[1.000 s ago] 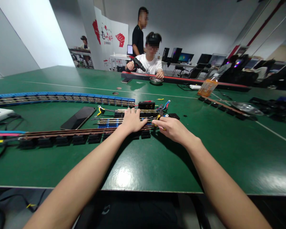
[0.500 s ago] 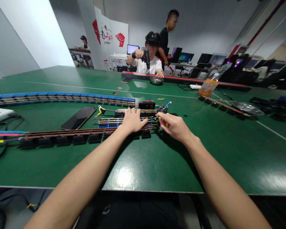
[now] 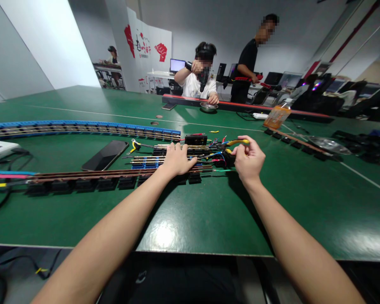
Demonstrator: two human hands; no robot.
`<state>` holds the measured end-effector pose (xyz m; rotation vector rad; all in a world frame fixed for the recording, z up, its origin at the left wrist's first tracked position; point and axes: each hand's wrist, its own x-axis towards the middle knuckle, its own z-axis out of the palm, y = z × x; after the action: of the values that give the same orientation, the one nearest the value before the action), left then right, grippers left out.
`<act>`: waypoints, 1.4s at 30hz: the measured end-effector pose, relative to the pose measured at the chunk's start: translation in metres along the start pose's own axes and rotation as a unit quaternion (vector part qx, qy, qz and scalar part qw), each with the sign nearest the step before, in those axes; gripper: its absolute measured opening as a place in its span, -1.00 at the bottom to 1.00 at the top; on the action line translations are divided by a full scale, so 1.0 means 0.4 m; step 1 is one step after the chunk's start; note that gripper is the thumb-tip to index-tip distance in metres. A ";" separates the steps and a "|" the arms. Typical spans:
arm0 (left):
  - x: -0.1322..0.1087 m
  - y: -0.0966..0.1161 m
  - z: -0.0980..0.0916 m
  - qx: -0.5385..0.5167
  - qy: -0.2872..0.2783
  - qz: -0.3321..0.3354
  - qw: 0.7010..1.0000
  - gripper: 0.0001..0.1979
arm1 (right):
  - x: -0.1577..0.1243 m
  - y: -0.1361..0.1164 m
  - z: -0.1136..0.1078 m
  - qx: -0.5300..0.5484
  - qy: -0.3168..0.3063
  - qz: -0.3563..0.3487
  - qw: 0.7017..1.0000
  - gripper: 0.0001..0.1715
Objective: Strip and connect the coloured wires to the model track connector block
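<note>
My left hand (image 3: 178, 161) lies flat with its fingers stretched over short rail pieces (image 3: 148, 160) that have brass strips and blue and black holders. Under its wrist runs a longer rail (image 3: 91, 176) with brown strips on black feet. To the right, my right hand (image 3: 249, 160) is closed on yellow-handled pliers (image 3: 239, 142); their handles are spread and the jaws point left into a bundle of coloured wires (image 3: 220, 156). Whether the jaws grip a wire I cannot tell. Beyond the wires sits a black block (image 3: 195, 139).
A blue curved rail (image 3: 82, 128) and a black phone (image 3: 105, 156) lie at left. An orange drink bottle (image 3: 277, 116) stands at the right, near another rail piece (image 3: 297, 143). Across the green table (image 3: 190, 219), a co-worker (image 3: 198, 84) holds a power drill over a metal bowl (image 3: 208, 107).
My right hand has moved right and turned, and the pliers' spread handles now show. My left hand has stayed in place. The standing person behind has moved right.
</note>
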<state>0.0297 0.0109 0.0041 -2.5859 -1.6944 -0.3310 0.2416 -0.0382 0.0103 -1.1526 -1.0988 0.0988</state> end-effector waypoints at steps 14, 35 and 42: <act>0.002 -0.002 0.007 -0.001 0.006 0.006 1.000 -0.30 | 0.018 0.017 -0.005 0.055 0.057 0.056 0.995 -0.73; 0.003 -0.002 0.011 0.017 0.006 -0.004 1.000 -0.28 | -0.069 -0.085 -0.021 0.082 -0.035 -0.196 0.977 -0.74; 0.003 -0.002 0.017 0.021 0.016 -0.002 1.000 -0.29 | -0.074 -0.050 -0.013 0.037 -0.070 -0.213 0.974 -0.70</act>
<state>0.0305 0.0133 -0.0025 -2.5349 -1.6770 -0.3298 0.2212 -0.0680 0.0067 -0.8314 -1.4347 -0.1154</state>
